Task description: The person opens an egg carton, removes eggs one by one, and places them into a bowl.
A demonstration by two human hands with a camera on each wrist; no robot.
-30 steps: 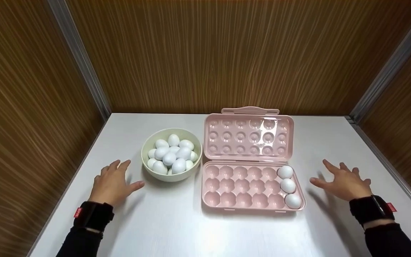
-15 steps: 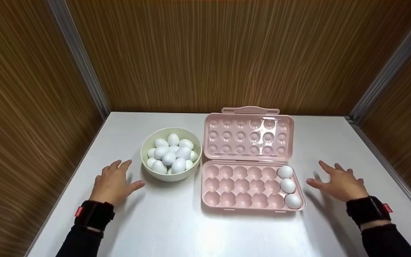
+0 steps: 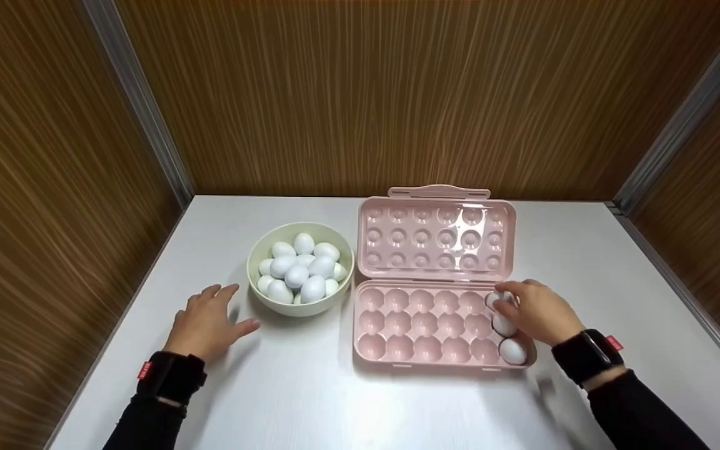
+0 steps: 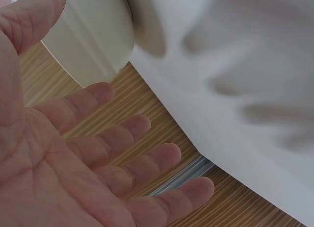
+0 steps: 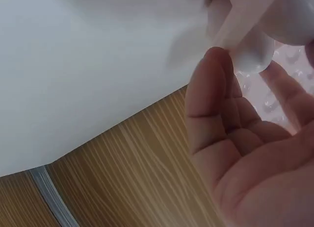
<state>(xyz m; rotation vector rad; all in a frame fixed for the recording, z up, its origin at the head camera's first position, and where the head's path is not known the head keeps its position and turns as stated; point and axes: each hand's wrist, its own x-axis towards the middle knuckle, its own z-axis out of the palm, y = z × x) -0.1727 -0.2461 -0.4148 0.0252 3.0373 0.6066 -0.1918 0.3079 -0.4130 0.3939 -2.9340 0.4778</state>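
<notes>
A pink plastic egg carton [image 3: 424, 324] lies with its lid [image 3: 422, 237] laid back behind it. Three white eggs fill its right-hand column. My right hand [image 3: 541, 310] reaches over that column and pinches the farthest egg [image 3: 493, 300] between thumb and index finger; the egg is partly hidden. In the right wrist view the other fingers [image 5: 208, 89] are bent beside the eggs. To the left, a pale green bowl [image 3: 300, 310] holds several white eggs [image 3: 296, 277]. My left hand [image 3: 207, 322] hovers left of the bowl, holding nothing, its fingers spread and relaxed.
Everything stands on a white table [image 3: 310, 387]. Wood-grain panels [image 3: 360, 100] enclose it at the back and both sides, with grey metal strips [image 3: 141, 106] in the corners. The bowl's rim sits close to the carton's left edge.
My right hand has moved left from beside the carton to the far egg in the right column, and its thumb and index finger have closed in. The left hand has shifted slightly right.
</notes>
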